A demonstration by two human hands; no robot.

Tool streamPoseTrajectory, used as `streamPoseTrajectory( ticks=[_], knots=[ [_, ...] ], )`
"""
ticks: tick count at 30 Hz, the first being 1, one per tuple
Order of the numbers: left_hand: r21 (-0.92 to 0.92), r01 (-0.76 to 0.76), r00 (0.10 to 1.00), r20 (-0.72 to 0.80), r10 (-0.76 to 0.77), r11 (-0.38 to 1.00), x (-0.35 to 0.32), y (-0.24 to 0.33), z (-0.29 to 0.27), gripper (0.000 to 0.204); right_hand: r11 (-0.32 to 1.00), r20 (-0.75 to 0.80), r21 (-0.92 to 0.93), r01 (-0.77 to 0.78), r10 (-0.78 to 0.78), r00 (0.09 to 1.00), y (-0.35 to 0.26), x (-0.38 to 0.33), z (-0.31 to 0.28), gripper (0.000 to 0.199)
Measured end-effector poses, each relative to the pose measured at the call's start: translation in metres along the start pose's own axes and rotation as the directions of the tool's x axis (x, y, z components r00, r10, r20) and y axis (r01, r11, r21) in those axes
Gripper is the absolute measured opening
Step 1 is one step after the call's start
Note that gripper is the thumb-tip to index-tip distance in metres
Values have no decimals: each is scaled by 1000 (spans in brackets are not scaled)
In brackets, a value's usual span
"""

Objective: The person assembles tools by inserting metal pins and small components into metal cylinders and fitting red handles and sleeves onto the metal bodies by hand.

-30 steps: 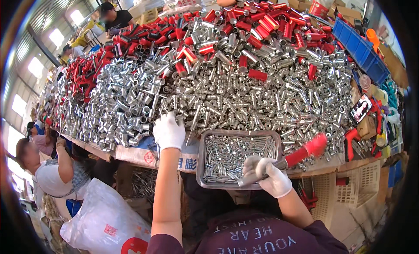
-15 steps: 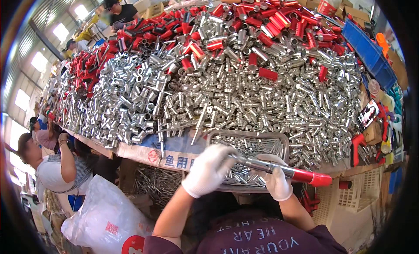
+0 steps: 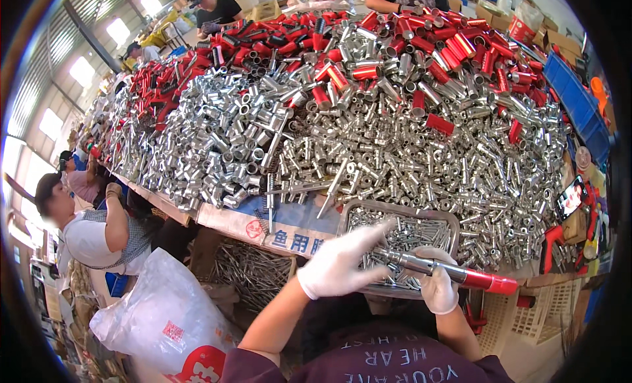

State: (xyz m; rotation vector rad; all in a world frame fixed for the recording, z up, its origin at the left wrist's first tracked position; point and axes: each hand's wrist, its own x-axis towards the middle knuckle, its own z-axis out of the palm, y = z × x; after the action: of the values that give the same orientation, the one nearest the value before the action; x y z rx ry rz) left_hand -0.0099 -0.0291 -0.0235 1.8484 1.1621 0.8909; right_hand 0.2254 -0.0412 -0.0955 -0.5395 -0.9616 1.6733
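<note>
My right hand (image 3: 439,292) is wrapped round a slim silver metal tool (image 3: 409,260) with a red sleeve at its right end and a narrow tip at its left. The tool lies nearly level, tilted slightly down to the right, above a tray. Beside the tip, my left hand (image 3: 342,263) has its fingers spread and grips nothing. Both hands wear white gloves. Below them, the grey tray (image 3: 454,233) holds many small metal pins and screws, partly hidden by the hands and the tool.
A large heap of silver metal fittings (image 3: 408,159) covers the table, with red sleeves (image 3: 454,54) behind. A phone (image 3: 571,197) and a blue bin (image 3: 579,106) stand at right. A filled plastic bag (image 3: 164,310) sits at lower left. A co-worker (image 3: 99,238) sits at left.
My left hand has let go of the tool's tip and spread its fingers. The right hand keeps hold of the tool. The whole view has shifted, so the table appears farther right and lower.
</note>
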Motion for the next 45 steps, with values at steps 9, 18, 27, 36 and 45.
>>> streamPoseTrajectory(
  ticks=[9, 18, 27, 36, 45],
  knots=[
    [609, 793, 591, -772, -232, -7, -17, -135, -173, 36, 1000, -42, 2, 8, -8, 999, 5, -2, -2, 39],
    [346, 146, 899, -438, 22, 927, -2, -47, -75, 26, 998, -60, 45, -52, 55, 997, 3, -6, -18, 49],
    [-19, 313, 917, 265, -297, 950, 8, 8, 15, 27, 947, 61, -321, 16, 4, 998, -16, 1, -14, 26],
    [121, -144, 984, -87, 155, 982, 4, 16, 46, 38, 968, -101, -235, -84, 62, 993, -16, -4, -2, 31],
    [-50, -28, 998, -52, 25, 998, 9, 25, 50, 25, 973, -69, -232, -7, -10, 998, -14, -3, -5, 31]
  ],
)
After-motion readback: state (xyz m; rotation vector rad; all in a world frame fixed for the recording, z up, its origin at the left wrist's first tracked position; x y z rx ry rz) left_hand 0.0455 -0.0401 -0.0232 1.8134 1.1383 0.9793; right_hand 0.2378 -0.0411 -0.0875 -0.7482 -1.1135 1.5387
